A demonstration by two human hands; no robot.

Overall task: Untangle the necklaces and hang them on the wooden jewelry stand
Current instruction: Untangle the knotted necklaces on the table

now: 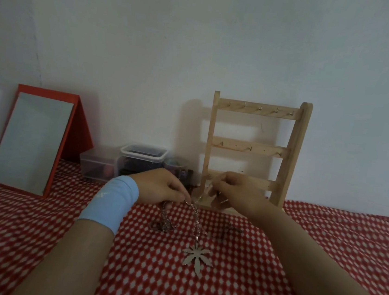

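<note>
While pinching chain (193, 210), both hands raised.

No legible text, label, brand, number or sign anywhere: none on the wooden jewelry stand (253, 151), the mirror (31, 143) or the plastic boxes (142, 159).
</note>
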